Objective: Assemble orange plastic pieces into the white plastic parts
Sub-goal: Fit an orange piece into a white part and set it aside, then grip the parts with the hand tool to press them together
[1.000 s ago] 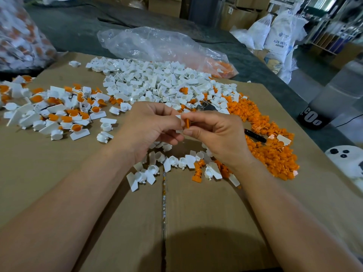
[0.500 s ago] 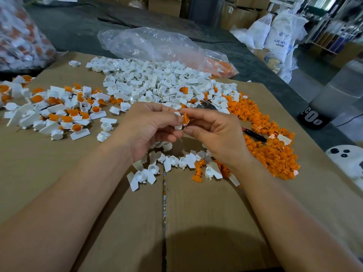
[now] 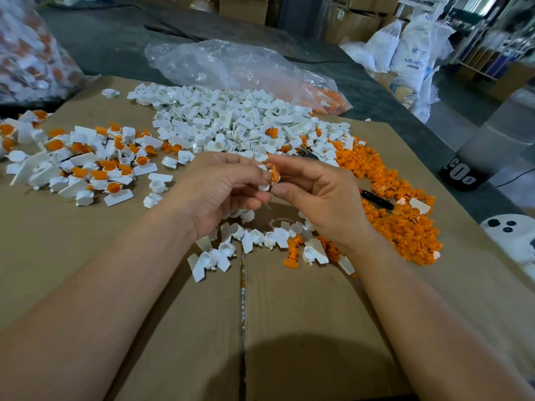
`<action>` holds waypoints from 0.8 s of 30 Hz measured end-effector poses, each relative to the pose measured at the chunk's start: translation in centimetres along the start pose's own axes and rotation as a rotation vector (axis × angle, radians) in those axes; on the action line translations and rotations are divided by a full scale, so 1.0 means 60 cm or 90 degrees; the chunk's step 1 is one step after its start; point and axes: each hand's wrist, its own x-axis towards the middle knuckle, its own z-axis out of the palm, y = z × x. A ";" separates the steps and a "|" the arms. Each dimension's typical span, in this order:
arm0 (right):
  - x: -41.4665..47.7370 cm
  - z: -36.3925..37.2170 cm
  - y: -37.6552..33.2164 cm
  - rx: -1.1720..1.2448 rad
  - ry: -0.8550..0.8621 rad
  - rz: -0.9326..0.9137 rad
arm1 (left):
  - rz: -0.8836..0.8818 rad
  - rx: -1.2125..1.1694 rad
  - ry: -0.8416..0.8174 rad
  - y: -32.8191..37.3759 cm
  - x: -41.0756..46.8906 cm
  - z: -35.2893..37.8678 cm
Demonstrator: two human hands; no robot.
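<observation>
My left hand [image 3: 220, 192] pinches a small white plastic part [image 3: 264, 185] above the cardboard. My right hand [image 3: 318, 198] pinches an orange piece [image 3: 275, 175] that sits against the white part's cup. The two hands meet at mid-table. Behind them lies a big heap of white parts [image 3: 231, 120]. To the right spreads a heap of orange pieces [image 3: 399, 215]. At the left lie several white parts with orange pieces in them [image 3: 95, 160]. A short row of loose white parts [image 3: 254, 238] and some orange pieces [image 3: 293, 250] lies under my hands.
The work surface is flattened cardboard [image 3: 173, 328] with a seam down the middle. A clear plastic bag [image 3: 231, 65] lies behind the white heap. Another bag of parts [image 3: 29, 53] stands at far left. A black and red pen-like tool [image 3: 376, 198] lies among the orange pieces.
The orange piece, held upright between my right fingertips a second ago, now sits tilted against the white part in my left hand. Both hands have stayed in about the same place.
</observation>
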 end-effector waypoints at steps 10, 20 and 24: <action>0.000 0.001 -0.001 -0.063 0.019 -0.079 | -0.004 0.027 -0.023 -0.002 0.000 -0.001; 0.001 -0.005 -0.007 -0.077 -0.016 -0.054 | 0.004 0.032 -0.015 -0.004 0.003 -0.002; 0.012 -0.058 -0.009 -0.252 0.090 0.140 | 0.015 -0.003 0.011 -0.004 0.005 -0.002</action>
